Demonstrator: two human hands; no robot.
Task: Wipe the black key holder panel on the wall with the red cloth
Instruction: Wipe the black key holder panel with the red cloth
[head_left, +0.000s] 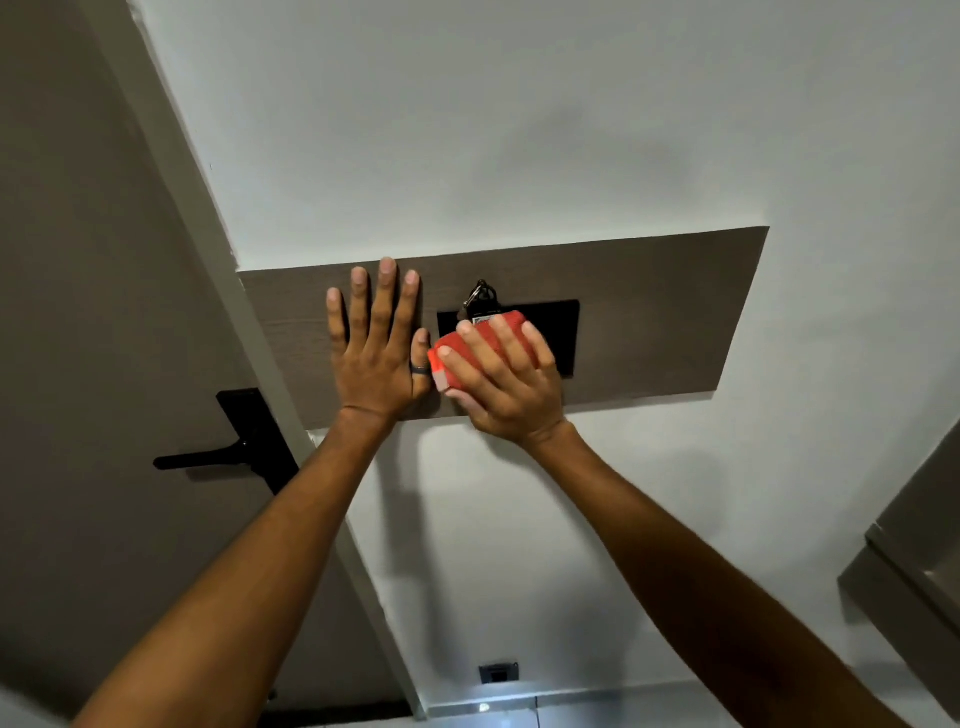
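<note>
The black key holder panel (563, 332) is fixed on a brown wooden board (654, 322) on the white wall. A key ring with a tag (480, 299) hangs at the panel's top left. My right hand (506, 379) presses the folded red cloth (470, 345) flat against the left and middle of the panel, hiding most of it. My left hand (379, 345) lies flat on the wooden board just left of the panel, fingers spread, a dark ring on the thumb, holding nothing.
A brown door with a black lever handle (228, 452) stands to the left behind a pale frame. A small wall socket (498, 673) sits low near the floor. A grey cabinet edge (914, 566) juts in at the right.
</note>
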